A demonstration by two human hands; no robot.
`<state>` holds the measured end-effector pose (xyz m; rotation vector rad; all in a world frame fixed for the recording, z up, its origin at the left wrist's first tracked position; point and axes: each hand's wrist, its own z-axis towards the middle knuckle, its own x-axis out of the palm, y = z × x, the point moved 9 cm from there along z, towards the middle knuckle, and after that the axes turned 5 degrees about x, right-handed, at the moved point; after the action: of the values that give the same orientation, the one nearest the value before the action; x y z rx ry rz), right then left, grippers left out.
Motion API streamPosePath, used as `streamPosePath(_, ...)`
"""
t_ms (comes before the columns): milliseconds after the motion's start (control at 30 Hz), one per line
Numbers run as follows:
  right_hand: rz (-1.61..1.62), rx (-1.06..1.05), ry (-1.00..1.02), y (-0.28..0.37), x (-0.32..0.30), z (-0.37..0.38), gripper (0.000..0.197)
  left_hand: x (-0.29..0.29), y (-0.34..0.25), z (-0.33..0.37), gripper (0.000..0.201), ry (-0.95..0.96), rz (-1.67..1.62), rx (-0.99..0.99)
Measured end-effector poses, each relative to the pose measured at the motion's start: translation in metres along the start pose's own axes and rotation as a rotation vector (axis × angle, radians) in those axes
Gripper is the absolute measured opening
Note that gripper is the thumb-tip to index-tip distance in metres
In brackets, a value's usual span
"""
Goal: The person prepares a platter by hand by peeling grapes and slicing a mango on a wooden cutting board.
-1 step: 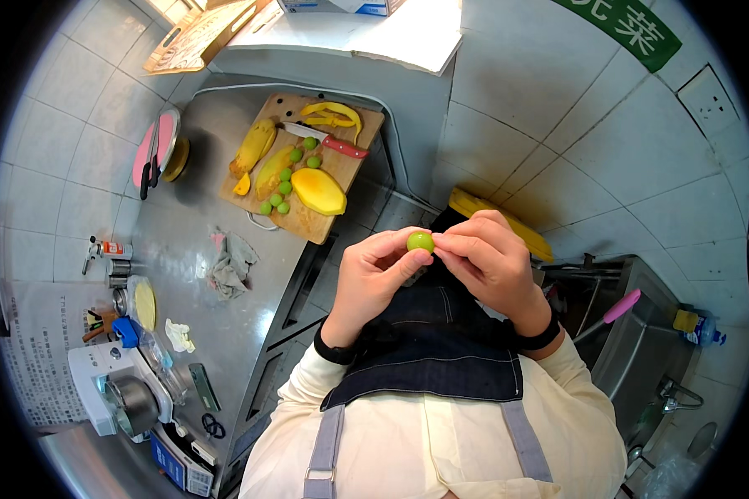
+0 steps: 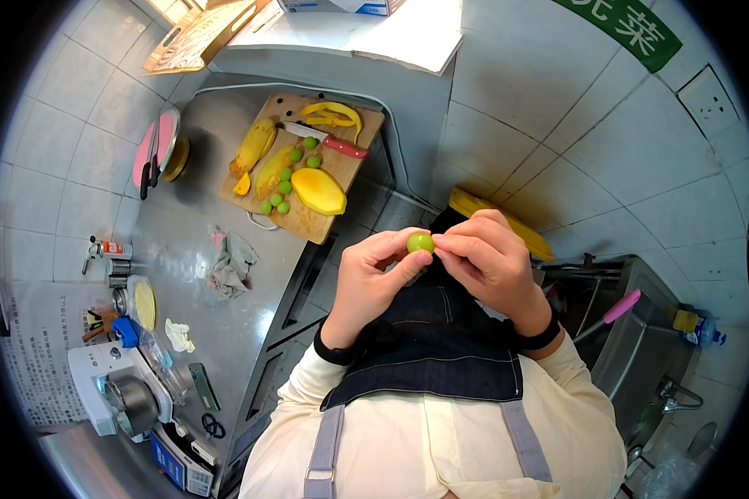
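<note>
Over the dark apron, my left hand [image 2: 373,279] pinches a green grape [image 2: 420,242] between thumb and forefinger. The fingertips of my right hand [image 2: 493,264] are closed together against the grape's right side; whether they also hold something tiny is hidden. To the left, a wooden cutting board [image 2: 308,226] lies on the steel counter. On it are several more green grapes [image 2: 285,187], a peeled yellow mango piece [image 2: 318,191], brown-spotted yellow fruit pieces [image 2: 255,145], curled yellow peel [image 2: 334,111] and a knife [image 2: 343,147] with a red handle.
A grey rag [image 2: 231,266], a phone-like slab [image 2: 203,387] and a white stand mixer [image 2: 100,378] are on the steel counter [image 2: 175,224]. Scissors rest on a pink round thing [image 2: 165,137]. At right is a metal sink [image 2: 641,333] with a pink-handled tool [image 2: 620,306]. A yellow bin rim [image 2: 516,229] is beyond my hands.
</note>
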<state>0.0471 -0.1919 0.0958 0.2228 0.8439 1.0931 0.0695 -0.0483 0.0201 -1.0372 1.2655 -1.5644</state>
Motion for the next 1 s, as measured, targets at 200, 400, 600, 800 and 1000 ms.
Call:
streamPosePath(200, 0.008, -0.067, 0.014, 0.008, -0.001, 0.004, 0.021, -0.001, -0.005, -0.003, 0.028, -0.010, 0.024, 0.022)
streamPosePath(400, 0.019, -0.072, 0.028, 0.006, 0.002, 0.002, 0.021, -0.007, -0.014, -0.003, 0.028, -0.081, 0.224, 0.119)
streamPosePath(600, -0.011, -0.061, 0.014, 0.004, 0.002, 0.003, 0.021, 0.000, -0.032, -0.001, 0.028, -0.068, 0.439, 0.206)
streamPosePath(800, 0.048, -0.006, -0.020, -0.003, 0.001, 0.002, 0.024, 0.002, -0.006, -0.004, 0.029, -0.021, 0.086, 0.037)
streamPosePath(1000, 0.147, 0.075, -0.032, -0.008, 0.000, 0.002, 0.025, 0.008, -0.005, -0.003, 0.029, 0.018, -0.121, 0.011)
